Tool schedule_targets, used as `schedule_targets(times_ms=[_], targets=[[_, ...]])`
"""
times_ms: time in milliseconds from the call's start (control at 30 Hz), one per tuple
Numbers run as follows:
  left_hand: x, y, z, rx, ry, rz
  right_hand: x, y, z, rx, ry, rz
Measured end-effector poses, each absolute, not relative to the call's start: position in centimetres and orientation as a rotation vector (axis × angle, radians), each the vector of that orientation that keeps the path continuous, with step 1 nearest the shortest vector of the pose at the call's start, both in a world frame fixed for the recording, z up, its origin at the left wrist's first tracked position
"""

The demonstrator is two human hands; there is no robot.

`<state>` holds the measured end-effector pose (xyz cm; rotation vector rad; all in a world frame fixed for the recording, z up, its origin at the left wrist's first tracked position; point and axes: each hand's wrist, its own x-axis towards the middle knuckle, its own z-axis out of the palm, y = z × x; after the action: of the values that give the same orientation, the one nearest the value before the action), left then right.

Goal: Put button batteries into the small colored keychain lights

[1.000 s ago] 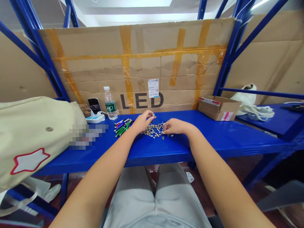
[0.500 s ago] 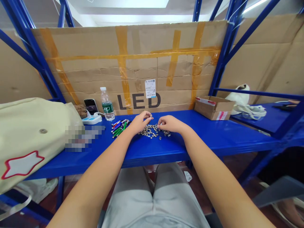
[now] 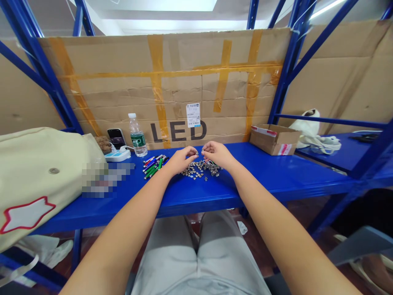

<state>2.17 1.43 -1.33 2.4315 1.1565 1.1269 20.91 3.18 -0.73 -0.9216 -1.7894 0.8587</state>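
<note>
Small round silvery metal pieces (image 3: 194, 171), like button cells or snap buttons, lie scattered in a heap on the blue table. Above the heap's left part, my left hand (image 3: 183, 159) pinches a tiny metal piece between thumb and fingertips. My right hand (image 3: 215, 153) hovers over the right part, its thumb and fingers pinched on something too small to name. The fingertips of both hands are close together but apart. Left of my left hand lies a bunch of pen-like sticks (image 3: 153, 165) in green, blue, red and black.
A water bottle (image 3: 138, 137), a power strip (image 3: 118, 155) and a phone (image 3: 116, 138) stand at the back left. A cream bag (image 3: 46, 176) covers the table's left end. At the right is an open cardboard box (image 3: 274, 139); a cardboard wall (image 3: 129, 94) closes the back.
My right hand has lifted from the metal pieces and moved up and left, towards my left fingertips. My left hand stays nearly where it was, still pinched.
</note>
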Motion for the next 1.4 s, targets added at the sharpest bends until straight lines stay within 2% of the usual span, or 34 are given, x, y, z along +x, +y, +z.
schedule_targets(times_ms=[300,700,833,1000,1267,1333,1400], targets=[[2.3,1.2,-1.2,2.468,1.233,1.113,20.9,3.2,-1.0,-0.853,-2.117,0.299],[1.9,1.8,-1.1,2.583,1.221,1.127,20.7,3.2,-1.2,-0.749,-2.172,0.186],[1.7,2.0,-1.2,2.501,1.192,1.115,20.9,3.1,-1.1,-0.706,-2.12,0.292],[1.6,1.9,-1.2,2.417,1.186,1.156,20.9,3.0,-1.0,-0.702,-1.935,0.609],[1.7,2.3,-1.0,2.948,0.845,1.306,20.9,3.2,-1.0,-0.813,-1.558,1.315],[1.9,2.2,-0.8,2.882,0.923,1.324,20.9,3.2,-0.9,-0.812,-1.541,1.338],[2.0,1.9,-0.8,2.707,1.064,1.311,20.9,3.1,-0.8,-0.829,-1.641,1.144]])
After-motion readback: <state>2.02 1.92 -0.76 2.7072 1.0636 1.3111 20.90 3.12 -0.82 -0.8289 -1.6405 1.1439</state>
